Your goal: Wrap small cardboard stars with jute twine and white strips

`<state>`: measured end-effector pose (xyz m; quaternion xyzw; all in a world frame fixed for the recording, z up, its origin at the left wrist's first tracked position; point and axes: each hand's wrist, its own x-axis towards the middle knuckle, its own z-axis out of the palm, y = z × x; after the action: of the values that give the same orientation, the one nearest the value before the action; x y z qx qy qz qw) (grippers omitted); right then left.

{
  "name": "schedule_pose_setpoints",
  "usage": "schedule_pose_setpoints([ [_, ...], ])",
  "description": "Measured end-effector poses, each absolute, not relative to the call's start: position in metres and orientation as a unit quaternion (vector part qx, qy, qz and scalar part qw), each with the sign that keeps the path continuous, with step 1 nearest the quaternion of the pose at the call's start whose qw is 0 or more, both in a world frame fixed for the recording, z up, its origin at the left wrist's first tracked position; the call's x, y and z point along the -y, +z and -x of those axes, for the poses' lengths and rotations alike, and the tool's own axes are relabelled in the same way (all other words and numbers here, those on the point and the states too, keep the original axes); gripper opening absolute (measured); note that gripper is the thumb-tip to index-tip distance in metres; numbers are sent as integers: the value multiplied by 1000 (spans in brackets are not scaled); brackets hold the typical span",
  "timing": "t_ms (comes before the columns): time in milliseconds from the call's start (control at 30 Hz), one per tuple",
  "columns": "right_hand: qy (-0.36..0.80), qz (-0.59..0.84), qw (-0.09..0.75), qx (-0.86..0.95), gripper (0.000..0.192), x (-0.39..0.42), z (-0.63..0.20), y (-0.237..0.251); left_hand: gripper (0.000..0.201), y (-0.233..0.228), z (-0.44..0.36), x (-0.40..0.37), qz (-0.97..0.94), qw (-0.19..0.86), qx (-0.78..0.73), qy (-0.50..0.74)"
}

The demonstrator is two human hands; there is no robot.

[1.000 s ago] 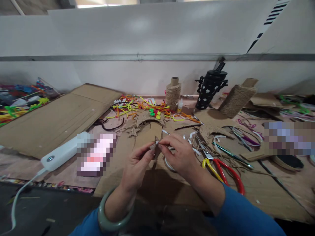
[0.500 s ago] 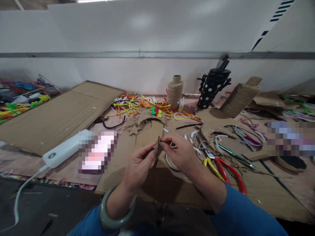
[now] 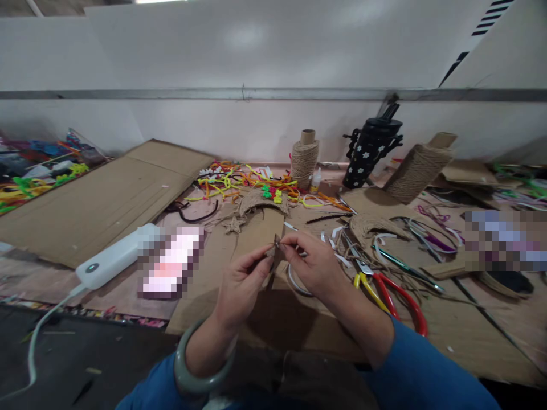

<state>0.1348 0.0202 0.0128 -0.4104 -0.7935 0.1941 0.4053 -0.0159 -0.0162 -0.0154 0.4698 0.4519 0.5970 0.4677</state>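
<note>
Grip: left hand (image 3: 239,287) and right hand (image 3: 314,267) pinch together on a small brown cardboard piece (image 3: 277,246), frame centre.
Beside right hand: red-and-yellow-handled pliers (image 3: 391,296).
Lower left: white power bank (image 3: 115,262).
Upper centre: upright jute twine spool (image 3: 304,156).

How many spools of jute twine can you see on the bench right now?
2. One twine spool stands upright at the back, centre, beside the small glue bottle. The other twine spool leans tilted to the right of the black flowered bottle. Clutter could hide more.
</note>
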Motion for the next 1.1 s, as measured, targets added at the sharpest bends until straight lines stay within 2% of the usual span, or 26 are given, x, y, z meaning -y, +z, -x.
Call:
schedule_pose_setpoints([
  [867,216,415,408,784,12,-22,-136,12,23,-11,14,17,-464,473,-450,599],
  [1100,220,418,412,779,7,-23,-135,12,22,-13,15,16,-471,474,-447,594],
])
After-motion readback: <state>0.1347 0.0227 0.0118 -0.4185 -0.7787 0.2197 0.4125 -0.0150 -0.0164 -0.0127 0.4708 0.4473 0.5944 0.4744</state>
